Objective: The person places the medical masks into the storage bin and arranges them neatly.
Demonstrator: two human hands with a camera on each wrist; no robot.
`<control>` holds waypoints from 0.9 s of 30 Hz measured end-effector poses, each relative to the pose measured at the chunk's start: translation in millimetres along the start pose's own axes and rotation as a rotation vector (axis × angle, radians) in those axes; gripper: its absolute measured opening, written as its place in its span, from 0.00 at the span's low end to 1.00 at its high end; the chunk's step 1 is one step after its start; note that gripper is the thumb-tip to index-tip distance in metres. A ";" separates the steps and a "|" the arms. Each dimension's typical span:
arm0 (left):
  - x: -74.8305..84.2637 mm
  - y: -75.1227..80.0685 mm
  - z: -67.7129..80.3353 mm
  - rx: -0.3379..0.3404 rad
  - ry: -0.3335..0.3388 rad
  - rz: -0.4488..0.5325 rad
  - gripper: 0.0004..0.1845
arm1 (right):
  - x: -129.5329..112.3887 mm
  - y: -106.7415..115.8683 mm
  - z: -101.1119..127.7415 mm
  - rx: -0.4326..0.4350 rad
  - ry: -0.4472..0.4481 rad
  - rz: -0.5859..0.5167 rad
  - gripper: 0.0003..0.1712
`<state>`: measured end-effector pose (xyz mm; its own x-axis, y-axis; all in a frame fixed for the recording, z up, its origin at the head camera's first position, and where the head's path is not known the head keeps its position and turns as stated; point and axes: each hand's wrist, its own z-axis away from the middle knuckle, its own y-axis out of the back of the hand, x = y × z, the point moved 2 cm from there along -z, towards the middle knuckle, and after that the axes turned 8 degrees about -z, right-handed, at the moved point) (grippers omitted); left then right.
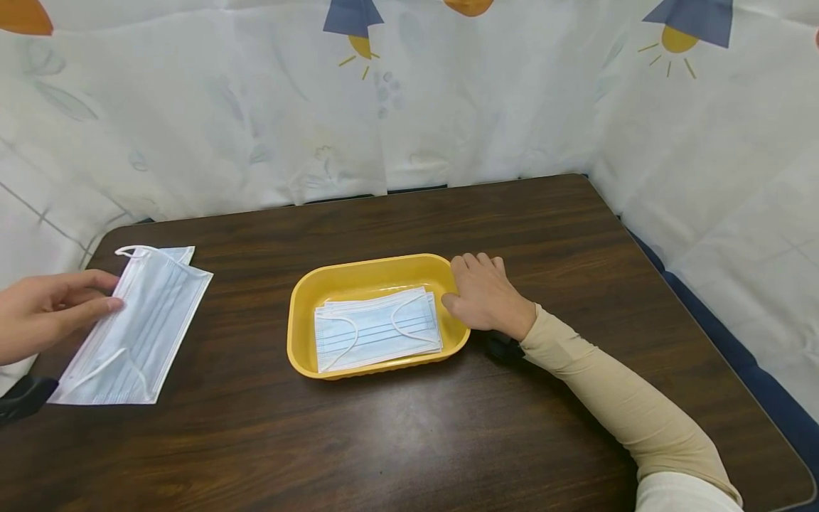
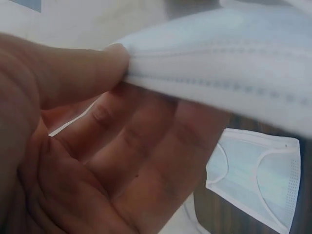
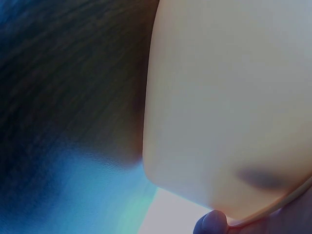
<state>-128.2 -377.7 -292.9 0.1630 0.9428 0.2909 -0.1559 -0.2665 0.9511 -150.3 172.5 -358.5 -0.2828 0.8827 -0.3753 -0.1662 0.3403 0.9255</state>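
A pale blue face mask [image 1: 141,320] with white ear loops lies at the table's left side. My left hand [image 1: 110,291] pinches its near edge; in the left wrist view the thumb [image 2: 83,68] presses the mask [image 2: 219,73] against the fingers, and another mask [image 2: 258,175] lies below. A yellow tray [image 1: 358,264] sits mid-table holding a small stack of masks [image 1: 377,331]. My right hand [image 1: 457,284] grips the tray's right rim, thumb inside and fingers over the edge. The right wrist view shows the tray's outer wall [image 3: 219,97] and one fingertip [image 3: 212,224].
The dark wooden table [image 1: 409,427] is ringed by a white printed curtain [image 1: 256,107] at the back and both sides. Its right edge [image 1: 704,320] runs beside blue fabric. A black object [image 1: 22,398] lies at the near left edge.
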 end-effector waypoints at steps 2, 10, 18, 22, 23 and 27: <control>3.8 1.8 -1.9 0.009 -0.015 0.017 0.15 | 0.1 0.0 0.6 -0.003 -0.003 0.001 0.14; 19.7 7.1 -8.2 -0.018 -0.040 -0.001 0.17 | 0.3 -0.2 1.4 0.000 -0.003 -0.002 0.15; 35.0 15.0 -15.9 -0.060 -0.054 -0.002 0.14 | -0.5 0.7 1.8 0.003 -0.004 -0.003 0.14; 42.4 18.4 -17.4 -0.059 -0.070 -0.008 0.15 | -1.0 0.6 2.2 0.003 -0.006 -0.006 0.15; 43.9 19.1 -17.8 -0.058 -0.073 -0.009 0.16 | -1.0 0.4 2.3 0.004 -0.006 -0.005 0.15; 48.2 20.9 -19.7 -0.053 -0.079 -0.008 0.19 | -1.0 -0.1 2.4 0.007 0.002 -0.004 0.13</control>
<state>-142.8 -333.8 -261.1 0.2406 0.9256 0.2923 -0.2056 -0.2457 0.9473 -147.7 172.3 -358.1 -0.2839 0.8807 -0.3792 -0.1605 0.3462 0.9243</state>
